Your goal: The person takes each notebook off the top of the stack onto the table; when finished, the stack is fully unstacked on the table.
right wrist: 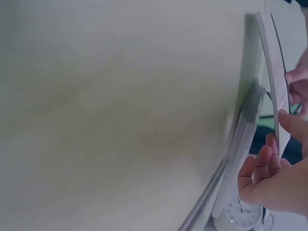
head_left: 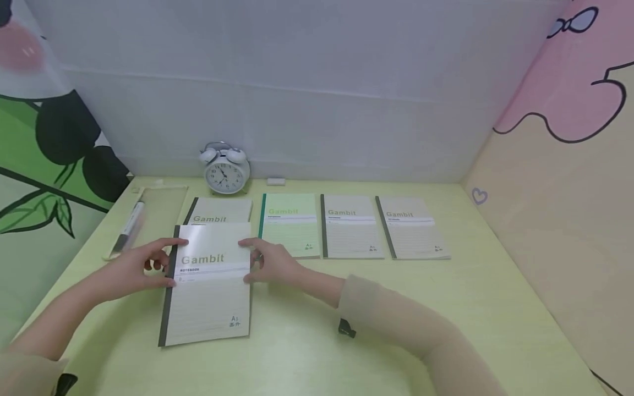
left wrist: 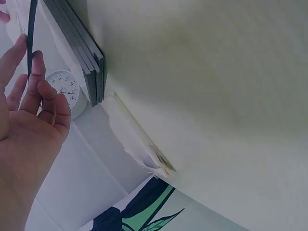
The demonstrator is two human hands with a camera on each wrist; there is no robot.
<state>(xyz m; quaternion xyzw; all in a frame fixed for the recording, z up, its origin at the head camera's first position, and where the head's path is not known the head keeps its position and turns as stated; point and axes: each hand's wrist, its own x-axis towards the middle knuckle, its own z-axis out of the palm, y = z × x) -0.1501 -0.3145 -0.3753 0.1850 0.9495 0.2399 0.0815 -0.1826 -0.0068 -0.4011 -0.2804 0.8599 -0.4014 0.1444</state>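
Both hands hold a pale Gambit notebook point(head_left: 208, 297) with a dark spine, one at each side edge. My left hand point(head_left: 131, 272) pinches the spine side between thumb and fingers. On the opposite edge, my right hand point(head_left: 274, 261) pinches with thumb and fingers. In the right wrist view the held notebook point(right wrist: 274, 67) is raised off the table. Behind it lies a stack of notebooks point(left wrist: 79, 53), partly covered by the held one in the head view. A green notebook point(head_left: 289, 236) and two pale notebooks point(head_left: 351, 236) lie in a row to the right.
A white twin-bell alarm clock point(head_left: 225, 173) stands at the back, beside a small white block point(head_left: 275, 181). At the left lies a clear pouch point(head_left: 163, 212) with a marker point(head_left: 130, 225). White sheeting point(head_left: 307, 110) hangs behind the table point(head_left: 446, 308), and painted walls flank it.
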